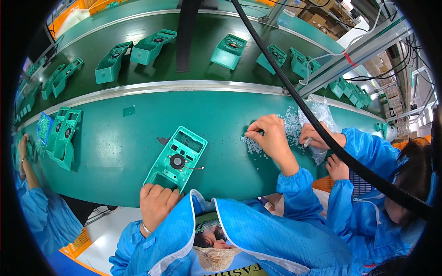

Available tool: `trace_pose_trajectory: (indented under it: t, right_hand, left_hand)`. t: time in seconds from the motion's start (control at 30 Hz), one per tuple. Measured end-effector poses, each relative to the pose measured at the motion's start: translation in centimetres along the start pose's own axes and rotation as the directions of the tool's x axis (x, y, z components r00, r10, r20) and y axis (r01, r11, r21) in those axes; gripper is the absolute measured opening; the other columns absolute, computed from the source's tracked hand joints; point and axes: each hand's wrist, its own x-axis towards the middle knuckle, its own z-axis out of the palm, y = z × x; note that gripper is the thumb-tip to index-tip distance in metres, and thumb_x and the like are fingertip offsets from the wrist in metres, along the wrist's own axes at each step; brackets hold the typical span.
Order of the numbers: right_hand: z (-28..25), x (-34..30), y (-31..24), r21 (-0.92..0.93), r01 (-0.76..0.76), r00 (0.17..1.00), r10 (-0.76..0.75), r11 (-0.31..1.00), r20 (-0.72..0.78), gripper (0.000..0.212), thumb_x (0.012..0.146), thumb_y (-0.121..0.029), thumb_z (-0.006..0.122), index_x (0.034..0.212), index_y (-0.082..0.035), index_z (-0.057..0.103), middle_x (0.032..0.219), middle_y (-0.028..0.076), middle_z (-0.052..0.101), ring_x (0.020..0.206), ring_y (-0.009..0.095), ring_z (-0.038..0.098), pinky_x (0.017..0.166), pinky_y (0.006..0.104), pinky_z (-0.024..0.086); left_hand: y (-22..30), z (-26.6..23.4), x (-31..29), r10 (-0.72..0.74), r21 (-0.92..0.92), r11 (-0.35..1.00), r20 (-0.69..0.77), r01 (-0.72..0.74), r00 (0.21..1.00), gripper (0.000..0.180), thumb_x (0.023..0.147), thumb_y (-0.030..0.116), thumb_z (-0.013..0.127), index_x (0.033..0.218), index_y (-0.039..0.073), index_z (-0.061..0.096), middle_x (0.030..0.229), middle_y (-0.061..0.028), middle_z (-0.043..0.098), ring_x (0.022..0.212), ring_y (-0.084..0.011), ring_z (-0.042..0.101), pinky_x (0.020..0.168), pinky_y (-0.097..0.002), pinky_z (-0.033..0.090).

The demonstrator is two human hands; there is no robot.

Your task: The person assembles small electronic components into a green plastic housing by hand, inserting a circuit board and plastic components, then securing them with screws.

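A green plastic housing (162, 162) lies tilted on the bench before me, with cut-out openings, a small round black fan (177, 161) and a short wire reaching out to its right. My left hand (159, 202) is closed on the housing's near end, fingers curled over the edge. To the right, my right hand (272, 138) hovers at a scattered heap of tiny translucent pieces (292, 123). Its thumb and forefinger are pinched together; whatever is between them is too small to make out.
A co-worker's hands (317, 138) work beside a clear plastic bag (324, 112) at right. Other green housings (64, 138) stand at left near a blue tray (44, 128); another person's arm (28, 170) is there. Beyond a metal rail (184, 85), a belt carries several housings (229, 53). A black cable (294, 94) hangs across.
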Motion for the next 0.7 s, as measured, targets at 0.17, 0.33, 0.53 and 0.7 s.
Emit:
trace_pose_trajectory:
  t: [0.17, 0.33, 0.53, 0.7]
  right_hand:
    - [0.4, 0.6, 1.1, 0.127, -0.160, 0.987, 0.161, 0.979, -0.001, 0.009, 0.078, -0.015, 0.081, 0.085, -0.013, 0.076, 0.084, 0.000, 0.067, 0.092, 0.025, 0.058, 0.088, 0.0404, 0.039]
    - [-0.5, 0.6, 1.2, 0.108, -0.116, 0.989, 0.125, 0.987, -0.080, 0.007, 0.079, -0.013, 0.081, 0.083, -0.010, 0.076, 0.082, 0.002, 0.068, 0.091, 0.024, 0.058, 0.084, 0.0383, 0.041]
    - [-0.6, 0.1, 0.7, 0.106, 0.021, 0.997, -0.013, 0.994, -0.073, 0.010, 0.076, -0.010, 0.081, 0.084, -0.011, 0.075, 0.084, 0.002, 0.066, 0.092, 0.025, 0.060, 0.086, 0.0402, 0.042]
    - [-0.4, 0.2, -0.1, -0.027, 0.144, 0.984, -0.146, 0.989, -0.100, 0.009, 0.074, -0.010, 0.079, 0.081, -0.011, 0.073, 0.085, 0.001, 0.064, 0.094, 0.024, 0.060, 0.089, 0.0411, 0.042]
  left_hand:
    - [0.1, -0.1, 0.3, -0.005, 0.007, 1.000, 0.003, 0.005, 1.000, 0.021, 0.074, 0.021, 0.078, 0.091, 0.013, 0.067, 0.071, -0.0007, 0.051, 0.073, -0.0199, 0.054, 0.079, -0.0401, 0.043]
    - [0.3, -0.1, 0.4, -0.030, 0.003, 1.000, -0.002, 0.031, 1.000, 0.022, 0.073, 0.020, 0.079, 0.090, 0.012, 0.068, 0.071, -0.0009, 0.053, 0.073, -0.0205, 0.054, 0.080, -0.0400, 0.043]
    - [0.4, -0.2, 0.4, -0.035, 0.000, 0.999, -0.002, 0.035, 0.999, 0.023, 0.073, 0.020, 0.079, 0.091, 0.012, 0.068, 0.072, -0.0008, 0.053, 0.074, -0.0205, 0.055, 0.080, -0.0400, 0.043]
    - [0.3, -0.1, 0.1, -0.035, -0.005, 0.999, 0.003, 0.035, 0.999, 0.024, 0.073, 0.020, 0.079, 0.092, 0.012, 0.067, 0.072, -0.0006, 0.053, 0.074, -0.0204, 0.055, 0.080, -0.0401, 0.043]
